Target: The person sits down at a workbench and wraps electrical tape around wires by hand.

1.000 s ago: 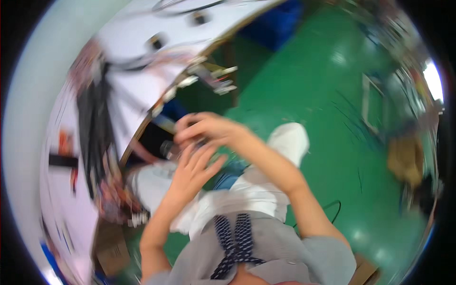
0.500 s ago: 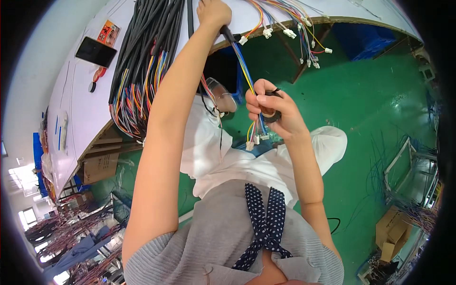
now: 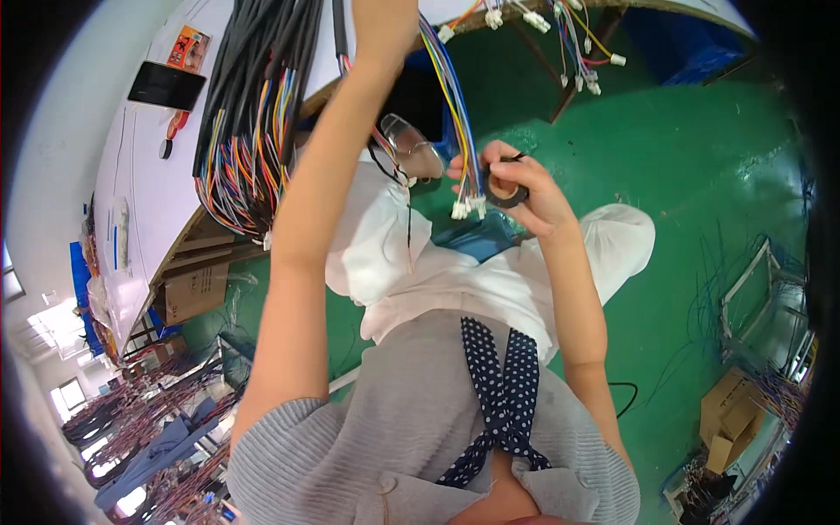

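Note:
My left hand [image 3: 385, 31] is at the top edge by the table's rim, its fingers out of view. From beside it a bundle of yellow, white and blue wires [image 3: 457, 101] hangs down, ending in small white connectors [image 3: 468, 208]. Next to these ends, my right hand [image 3: 544, 194] is closed around a roll of black tape [image 3: 506, 191]. Some of its fingertips reach behind the wires; whether they touch them I cannot tell. Left of my left arm, a thick bunch of black-sleeved cables [image 3: 254, 87] with coloured wire ends lies over the table edge.
A dark phone [image 3: 166, 86] rests on the white table [image 3: 144, 175], near a red-handled tool [image 3: 173, 131]. More white connectors [image 3: 592, 83] dangle from the far edge. Beneath the table are a blue bin [image 3: 691, 48] and a cardboard box [image 3: 194, 291]. Another open carton [image 3: 731, 411] stands at right.
My left hand has moved up, partly out of view. The wires' connector ends have risen to beside the tape roll, and my right fingers have loosened from around the wires. The view has shifted slightly.

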The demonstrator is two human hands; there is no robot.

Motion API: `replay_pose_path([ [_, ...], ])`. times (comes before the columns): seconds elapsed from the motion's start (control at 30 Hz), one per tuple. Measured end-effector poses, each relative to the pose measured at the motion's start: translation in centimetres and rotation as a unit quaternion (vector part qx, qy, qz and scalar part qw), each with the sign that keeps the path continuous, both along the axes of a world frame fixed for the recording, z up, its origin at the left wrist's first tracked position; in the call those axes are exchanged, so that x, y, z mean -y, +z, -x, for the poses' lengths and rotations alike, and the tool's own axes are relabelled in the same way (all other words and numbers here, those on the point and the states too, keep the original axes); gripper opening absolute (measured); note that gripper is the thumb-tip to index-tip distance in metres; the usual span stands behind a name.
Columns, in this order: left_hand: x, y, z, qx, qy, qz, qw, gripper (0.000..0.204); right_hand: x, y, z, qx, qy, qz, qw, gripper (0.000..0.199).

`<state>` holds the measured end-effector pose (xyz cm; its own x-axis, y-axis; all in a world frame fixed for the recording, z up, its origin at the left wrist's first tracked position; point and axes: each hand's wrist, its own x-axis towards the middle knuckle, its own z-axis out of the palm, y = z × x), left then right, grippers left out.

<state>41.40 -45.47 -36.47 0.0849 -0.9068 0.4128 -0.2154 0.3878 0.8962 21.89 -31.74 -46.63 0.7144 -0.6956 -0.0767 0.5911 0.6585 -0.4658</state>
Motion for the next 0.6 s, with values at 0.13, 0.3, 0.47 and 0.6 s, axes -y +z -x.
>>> replay_pose_path([
  [0.13,-14.7,-6.3,1.7,-0.105,0.075,-0.021,0.991,0.028,0.0,-1.4,0.4,-0.029,-0.028,-0.036,0.999,0.007],
  [0.3,-20.1,-10.5,2.0,-0.191,-0.066,-0.33,0.922,0.026,-1.4,-1.6,0.4,-0.147,-0.023,-0.056,0.987,0.01],
  [0.47,-21.0,-10.8,1.3,-0.217,-0.038,-0.343,0.913,0.017,-2.4,-2.0,0.3,-0.322,-0.119,0.101,0.934,0.014],
  [0.6,-21.7,-10.3,1.4,-0.248,-0.028,-0.343,0.906,0.015,-2.3,-1.7,0.3,-0.364,-0.188,0.157,0.899,0.017],
])
